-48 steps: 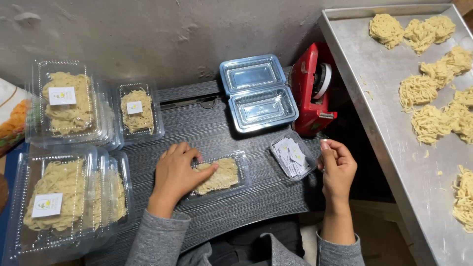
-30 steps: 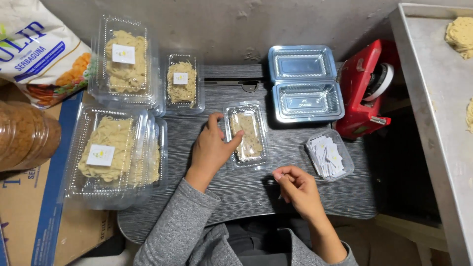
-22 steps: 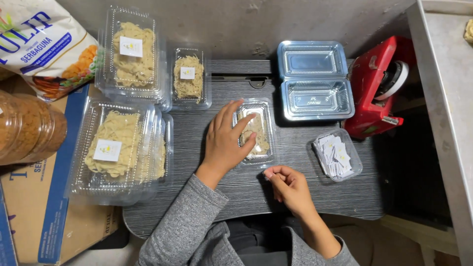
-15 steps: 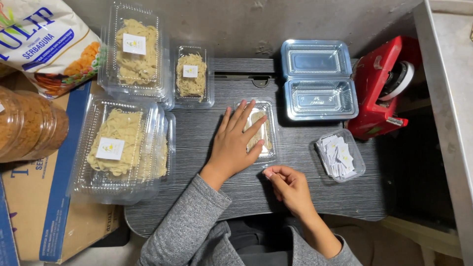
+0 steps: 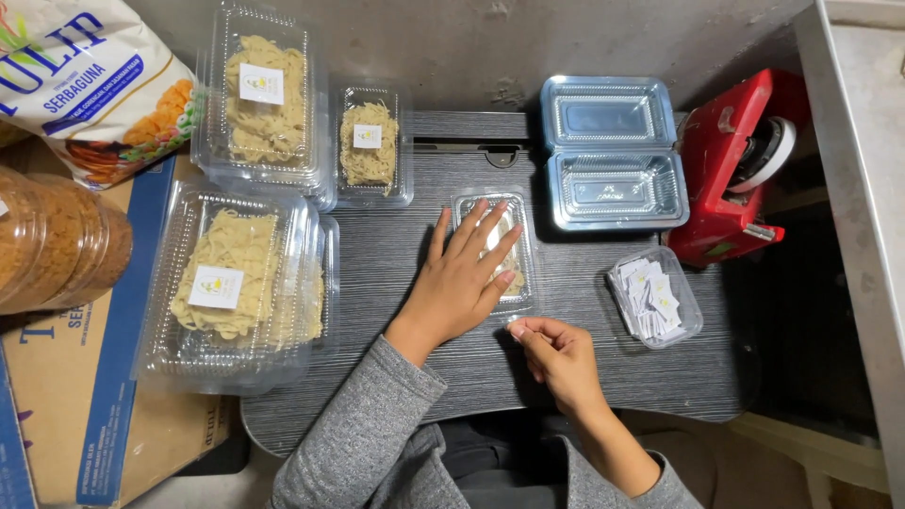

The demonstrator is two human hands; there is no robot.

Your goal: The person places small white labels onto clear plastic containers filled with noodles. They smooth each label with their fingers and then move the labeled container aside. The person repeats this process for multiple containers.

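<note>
My left hand (image 5: 460, 280) lies flat, fingers spread, on top of a small clear plastic container of noodles (image 5: 518, 273) at the middle of the dark table (image 5: 377, 273). My right hand (image 5: 558, 353) is just below the container's near right corner, fingers pinched on something small and pale that I cannot make out clearly. A small clear tub of white labels (image 5: 654, 298) sits to the right of that hand.
An open empty clear container (image 5: 611, 151) and a red tape dispenser (image 5: 735, 174) stand at the back right. Several labelled noodle packs (image 5: 236, 283) (image 5: 264, 99) (image 5: 370, 141) fill the left. A flour bag (image 5: 90, 80), brown jar (image 5: 52, 240) and cardboard box (image 5: 71, 396) lie left; a metal tray edge (image 5: 863, 188) runs along the right.
The view swung left off the noodle tray. My left hand turned the small container lengthwise and flattened on its lid; my right hand came in from the label tub to the container's corner.
</note>
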